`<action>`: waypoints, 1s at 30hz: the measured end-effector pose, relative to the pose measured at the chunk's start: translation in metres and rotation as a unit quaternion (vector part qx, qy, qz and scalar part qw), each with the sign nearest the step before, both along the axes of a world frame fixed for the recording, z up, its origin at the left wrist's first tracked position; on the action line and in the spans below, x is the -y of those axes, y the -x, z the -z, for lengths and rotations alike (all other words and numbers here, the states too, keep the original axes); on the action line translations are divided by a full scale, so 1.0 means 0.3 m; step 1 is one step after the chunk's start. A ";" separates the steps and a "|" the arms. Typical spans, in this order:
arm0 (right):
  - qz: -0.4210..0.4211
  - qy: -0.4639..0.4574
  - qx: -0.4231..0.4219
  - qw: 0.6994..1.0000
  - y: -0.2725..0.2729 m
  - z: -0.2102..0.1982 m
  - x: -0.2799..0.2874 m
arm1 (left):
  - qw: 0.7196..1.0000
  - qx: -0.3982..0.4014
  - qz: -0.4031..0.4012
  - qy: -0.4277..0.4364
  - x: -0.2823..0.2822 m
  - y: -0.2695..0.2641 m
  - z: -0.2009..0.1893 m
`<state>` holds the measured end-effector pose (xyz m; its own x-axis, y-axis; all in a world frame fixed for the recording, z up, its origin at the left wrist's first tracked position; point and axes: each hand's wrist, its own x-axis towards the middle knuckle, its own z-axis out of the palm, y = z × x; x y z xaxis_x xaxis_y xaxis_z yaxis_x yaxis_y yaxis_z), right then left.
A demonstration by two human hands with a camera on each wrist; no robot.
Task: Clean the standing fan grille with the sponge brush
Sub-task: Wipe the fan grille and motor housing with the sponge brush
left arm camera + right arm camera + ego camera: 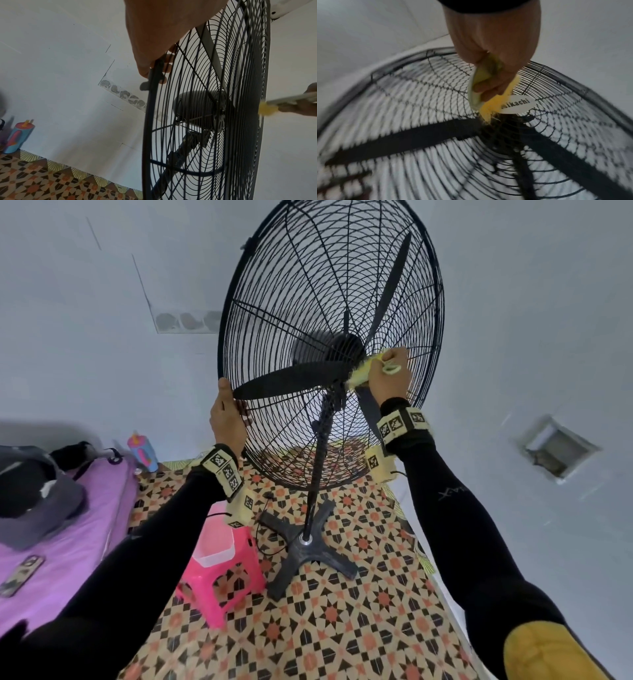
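The standing fan grille (308,302) faces the person on its floor stand. Wipe outward from the hub along the wires with light pressure, bracing the rim against tilt. The left hand (227,419) curls its fingers round the lower-left rim. The right hand (390,374) closes tightly on the sponge brush (488,108), its yellow head touching the centre wires beside the badge (518,104).

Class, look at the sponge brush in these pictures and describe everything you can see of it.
The sponge brush has a pale green, plastic-looking handle and a frayed yellow sponge head. The right hand grips the handle, fingers curled round it. The head presses against the front of the black wire fan grille near its centre, right beside the white oval brand badge. It is blurred in the right wrist view. Nothing else touches it; the left hand grips the grille's rim.
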<state>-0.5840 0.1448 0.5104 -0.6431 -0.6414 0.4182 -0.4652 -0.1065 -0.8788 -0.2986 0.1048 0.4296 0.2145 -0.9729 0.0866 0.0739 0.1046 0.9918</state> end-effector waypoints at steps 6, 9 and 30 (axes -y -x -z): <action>0.014 0.027 0.131 0.991 0.016 -0.009 0.004 | 1.000 -0.001 0.007 -0.001 -0.010 -0.009 0.010; 0.053 0.018 0.090 0.994 -0.008 0.058 -0.022 | 1.000 -0.007 0.002 0.005 -0.021 0.002 -0.010; -0.020 0.027 0.275 0.961 0.006 0.121 -0.153 | 1.000 0.019 -0.015 -0.011 -0.064 0.025 -0.048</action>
<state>-0.5859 0.1906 0.4742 -0.7515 -0.6574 0.0559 0.0734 -0.1676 -0.9831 -0.3061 0.1240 0.4440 0.2404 -0.9679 0.0733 0.0342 0.0840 0.9959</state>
